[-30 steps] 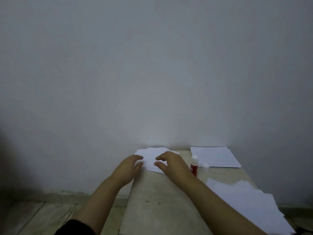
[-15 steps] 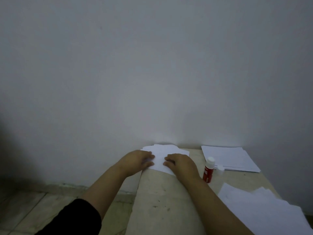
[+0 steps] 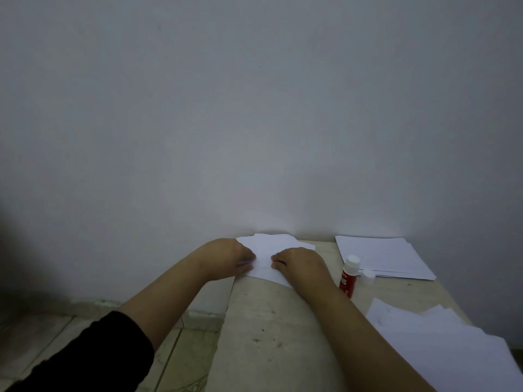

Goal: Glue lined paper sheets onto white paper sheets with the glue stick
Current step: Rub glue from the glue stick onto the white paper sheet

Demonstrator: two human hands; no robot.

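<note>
A small pile of white paper sheets [image 3: 278,242] lies at the table's far left corner against the wall. My left hand [image 3: 229,256] is at the pile's left edge, and a strip of paper shows between its fingers. My right hand [image 3: 301,263] rests on the pile's right part, fingertips bent down onto the top sheet. A red glue stick [image 3: 348,278] with a white top stands just right of my right wrist, and its clear cap [image 3: 368,275] lies beside it. Lined paper sheets [image 3: 382,257] are stacked at the far right.
A loose heap of white sheets [image 3: 452,352] covers the near right of the beige table [image 3: 268,329]. The table's left edge drops to a tiled floor [image 3: 56,335]. A plain wall [image 3: 254,123] rises directly behind the table.
Both hands have closed in on the paper pile and settled flat onto it. The view has shifted left, so the table and papers sit further right.
</note>
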